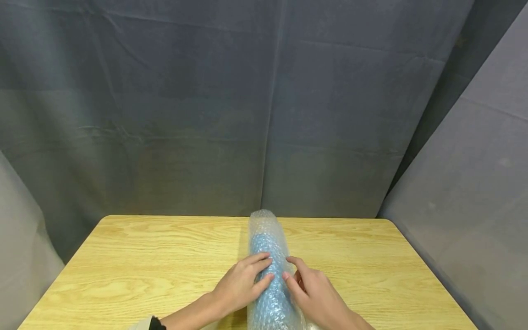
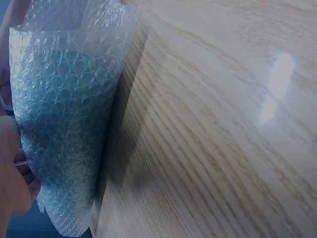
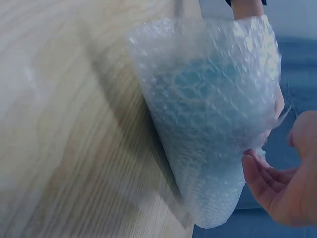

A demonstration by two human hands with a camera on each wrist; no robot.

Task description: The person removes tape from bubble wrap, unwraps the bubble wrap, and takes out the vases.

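Two hands on one bundle. Left hand (image 1: 241, 282): fingers long and loosely spread, tips resting on top of the roll, thumb laid along it nearer the body; it touches without gripping. Right hand (image 1: 315, 293): forefinger extended, thumb apart from it, both tips against the roll's right side, remaining fingers bent inward. Whether film is nipped between them (the gap is small and partly hidden) I cannot tell.

Under the fingers: clear bubble wrap (image 1: 264, 222) wound round a blue item (image 1: 266, 245), its exact nature blurred by the film. The wrap extends past the blue at the far end. By the right hand, a thin loose edge (image 3: 281, 119) stands off the roll.

Judgement: the step in hand looks like managing that edge. Best done with the left hand as a light, flat hold, so the layers cannot spring back; the right draws the edge snug and smooths it along its length. Hard squeezing would probably pop bubbles or skew the winding.

Further out: the roll lies lengthwise on the wood-grain table (image 1: 144, 256), pointing towards the dark curtain (image 1: 185, 114).
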